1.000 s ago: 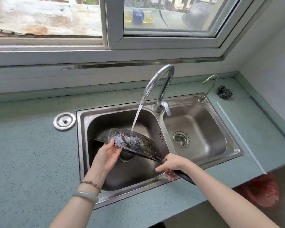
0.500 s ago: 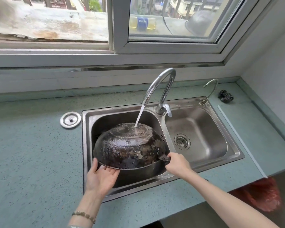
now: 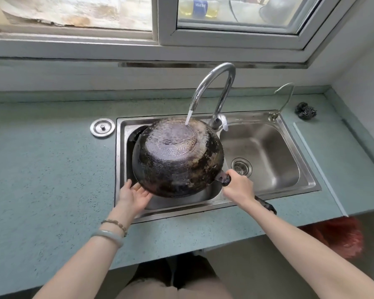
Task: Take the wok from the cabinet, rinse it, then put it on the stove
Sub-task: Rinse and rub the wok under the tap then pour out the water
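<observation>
**Q:** Left to right, what is gripping what?

**A:** Past the plug (image 3: 102, 127) on the counter, your left hand (image 3: 134, 196) is lying flat-fingered, palm up. It is propping the near-left rim of the wok (image 3: 177, 157) and grasping nothing. You are holding the wok bottom-up over the left basin of the sink (image 3: 181, 212), and the tap (image 3: 214, 83) is pouring onto its far side. Your right hand (image 3: 238, 187) is clenching the handle (image 3: 267, 205).

**Q:** Which relation is governing the move to the stove?

**A:** The bowl is lying up and left of your right fist, and the handle is running down-right past your wrist, over the sink's front edge. That hand is bearing the wok, so it will probably lead. The stove is not showing.

**Q:** What is differing from a second ago?

**A:** Then the wok was tilting edge-on, low in the basin. Now you are holding it turned fully over, nearer the spout.
</observation>
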